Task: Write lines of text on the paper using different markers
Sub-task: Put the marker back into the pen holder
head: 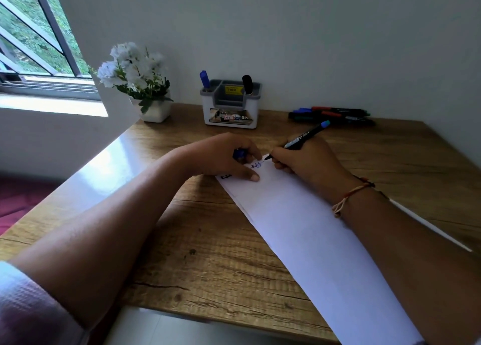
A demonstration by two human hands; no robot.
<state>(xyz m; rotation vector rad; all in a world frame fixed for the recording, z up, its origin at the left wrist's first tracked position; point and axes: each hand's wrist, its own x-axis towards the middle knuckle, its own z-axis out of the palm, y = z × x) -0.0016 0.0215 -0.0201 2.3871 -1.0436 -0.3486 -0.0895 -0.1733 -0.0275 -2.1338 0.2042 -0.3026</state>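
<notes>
A white sheet of paper lies slanted on the wooden desk. My right hand grips a black marker with a blue end, its tip touching the paper's far end beside blue writing. My left hand rests on the paper's far left corner, thumb pressing it down, fingers curled round a blue marker cap. Black writing shows partly under the left thumb.
A grey and white pen holder with a blue and a black marker stands against the back wall. Several markers lie at the back right. A white pot of white flowers stands at the back left, near the window.
</notes>
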